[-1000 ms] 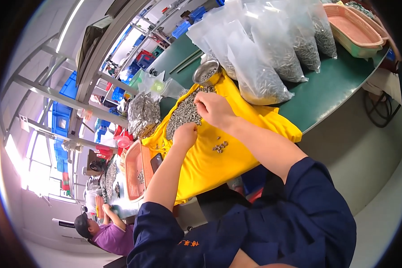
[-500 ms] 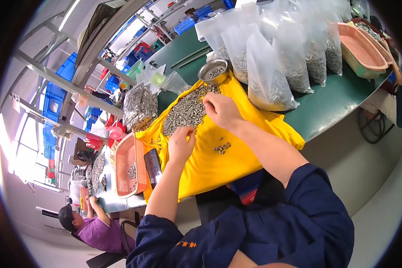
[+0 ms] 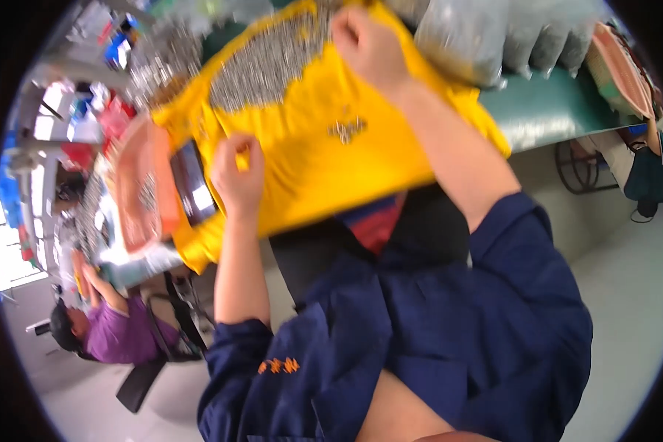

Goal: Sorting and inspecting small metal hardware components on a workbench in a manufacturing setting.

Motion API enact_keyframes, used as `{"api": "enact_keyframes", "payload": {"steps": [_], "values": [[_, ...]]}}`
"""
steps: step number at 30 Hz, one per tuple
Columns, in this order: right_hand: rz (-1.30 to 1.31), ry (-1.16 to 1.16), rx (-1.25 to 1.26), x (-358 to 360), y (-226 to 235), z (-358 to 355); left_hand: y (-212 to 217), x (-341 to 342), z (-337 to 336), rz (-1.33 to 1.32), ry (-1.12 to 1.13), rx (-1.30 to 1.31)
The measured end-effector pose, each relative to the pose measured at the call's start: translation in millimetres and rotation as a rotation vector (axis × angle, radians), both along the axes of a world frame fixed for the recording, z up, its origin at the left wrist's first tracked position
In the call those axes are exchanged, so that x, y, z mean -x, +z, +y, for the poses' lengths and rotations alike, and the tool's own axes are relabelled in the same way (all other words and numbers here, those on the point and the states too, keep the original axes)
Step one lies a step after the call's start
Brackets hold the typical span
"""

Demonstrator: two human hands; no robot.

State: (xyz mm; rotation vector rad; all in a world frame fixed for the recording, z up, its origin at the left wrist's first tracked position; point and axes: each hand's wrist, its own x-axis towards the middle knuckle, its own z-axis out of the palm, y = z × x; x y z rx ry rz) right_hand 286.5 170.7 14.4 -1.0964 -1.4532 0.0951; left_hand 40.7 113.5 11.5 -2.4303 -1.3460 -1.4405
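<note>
A broad pile of small grey metal parts (image 3: 261, 74) lies on a yellow cloth (image 3: 309, 173), smeared by the motion of the view. My right hand (image 3: 372, 51) is curled closed beside the pile's right end. Over the cloth's left half, near the dark phone (image 3: 191, 180), is my left hand (image 3: 237, 177), its fingers bent in toward the thumb. Whatever either hand may hold is hidden or too small to make out. Several similar metal parts form a small separate cluster (image 3: 346, 130) on the cloth between my two forearms.
A pink plastic basket (image 3: 166, 173) with small parts inside stands left of the phone. Clear plastic bags (image 3: 468, 40) of parts line the green table (image 3: 560, 107) at the far right, beside another pink basket (image 3: 615, 70). A person in purple (image 3: 129, 328) sits at the left.
The view has tilted down, so the table sits higher in the picture. My left hand has drawn back from the pile toward me; my right hand stays curled near its right end.
</note>
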Motion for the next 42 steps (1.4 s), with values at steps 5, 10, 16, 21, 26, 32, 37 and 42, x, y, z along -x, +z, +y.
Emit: {"api": "enact_keyframes", "payload": {"steps": [5,10,16,21,26,32,37,42], "values": [[0.000,-0.059,-0.086,8,8,-12,-10,2,-15,-0.130,-0.068,0.068],[-0.102,-0.124,-0.129,16,-2,-14,-18,9,-21,-0.097,-0.091,-0.042],[-0.171,-0.036,0.091,17,18,-37,-20,7,-22,-0.086,-0.131,-0.144],[-0.020,0.089,0.172,23,28,-80,-8,5,-27,-0.218,-0.152,-0.071],[0.047,0.205,0.173,6,26,-96,-6,9,-29,-0.278,-0.197,-0.097],[0.592,0.634,0.167,18,32,-99,-6,7,-28,-0.292,-0.192,-0.095],[0.067,0.172,0.211,16,35,-107,-9,6,-28,-0.303,-0.193,-0.086],[0.044,0.174,0.159,9,33,-108,-8,6,-25,-0.286,-0.192,-0.038]]}}
